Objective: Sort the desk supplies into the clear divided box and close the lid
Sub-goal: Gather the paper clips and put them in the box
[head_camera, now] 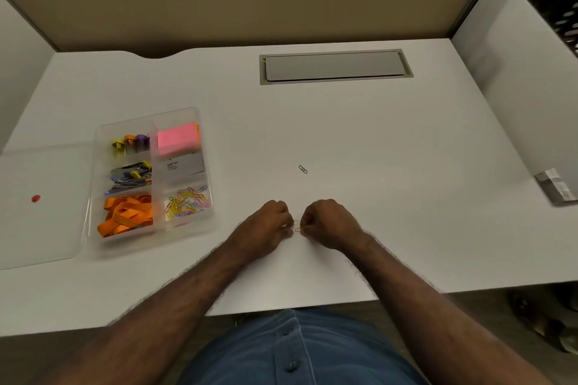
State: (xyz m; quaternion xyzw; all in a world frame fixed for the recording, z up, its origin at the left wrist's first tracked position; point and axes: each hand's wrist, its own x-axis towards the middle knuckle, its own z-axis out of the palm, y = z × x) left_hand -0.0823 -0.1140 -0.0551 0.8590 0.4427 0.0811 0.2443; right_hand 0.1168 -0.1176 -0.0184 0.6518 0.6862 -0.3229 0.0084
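Note:
The clear divided box (93, 194) lies on the left of the white desk, its lid (40, 228) lying open flat to its left. Its compartments hold orange rubber bands (126, 216), coloured paper clips (187, 201), binder clips (131, 176), pink sticky notes (177, 138), a card and small tape rolls (130, 142). My left hand (269, 222) and my right hand (328, 222) meet near the desk's front middle, fingertips pinched together on thin paper clips (296, 226) between them. One loose blue paper clip (302, 169) lies on the desk beyond my hands.
A grey cable hatch (334, 66) is set into the desk at the back. A silvery packet (556, 186) sits at the right edge. Partition walls enclose the desk on three sides. A red dot (36, 198) marks the lid.

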